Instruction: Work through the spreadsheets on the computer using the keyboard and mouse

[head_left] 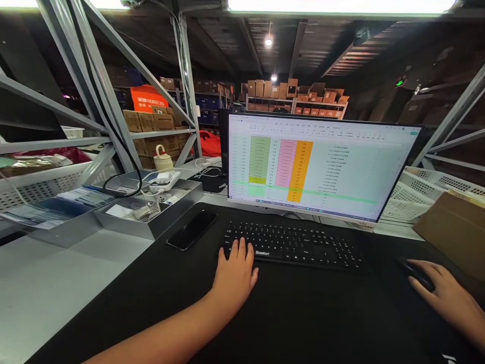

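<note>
Fingers spread, my left hand (pixel 237 270) rests on the left end of a black keyboard (pixel 318 248) and holds nothing. At the right, my right hand (pixel 449 296) is wrapped round a black computer mouse (pixel 417 274) on a dark desk mat (pixel 318 313). Behind the keyboard stands a monitor (pixel 352 169) showing a spreadsheet with green, pink and orange columns. A dark phone (pixel 193 230) lies flat on the mat, left of the keyboard.
Grey trays (pixel 151 222) with papers and small packets sit left of the phone, with a white power strip (pixel 165 181) and cables. A cardboard box (pixel 454 227) and white baskets (pixel 405 199) stand at the right. Metal shelf posts (pixel 185 76) rise behind the desk.
</note>
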